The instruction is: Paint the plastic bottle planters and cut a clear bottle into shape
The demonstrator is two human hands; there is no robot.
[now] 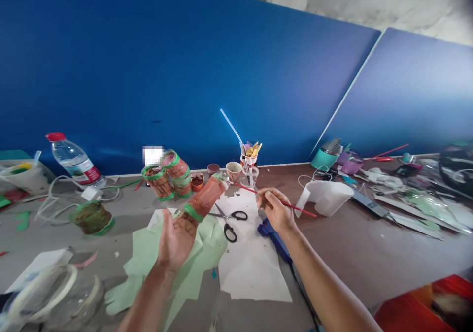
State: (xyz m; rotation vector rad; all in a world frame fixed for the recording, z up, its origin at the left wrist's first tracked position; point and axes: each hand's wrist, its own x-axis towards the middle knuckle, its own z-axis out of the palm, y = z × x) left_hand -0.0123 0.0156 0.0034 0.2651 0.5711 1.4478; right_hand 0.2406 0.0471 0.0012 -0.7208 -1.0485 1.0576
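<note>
Single head cam, worn on person, looks fwd & down across table [351, 253]; L hand [175, 243] & R hand [279, 211] close, approx. mid-frame; blue panel [166, 76] farther back, facing cam.

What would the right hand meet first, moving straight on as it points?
Likely the reddish-brown, green-banded cylinder held in the left hand, the thin red stick leading; depth is unclear.

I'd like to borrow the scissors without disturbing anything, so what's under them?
Under the scissors, white paper shows around the handles; pale green paper lies to its left. Whatever sits directly beneath the metal and handles is covered.
</note>
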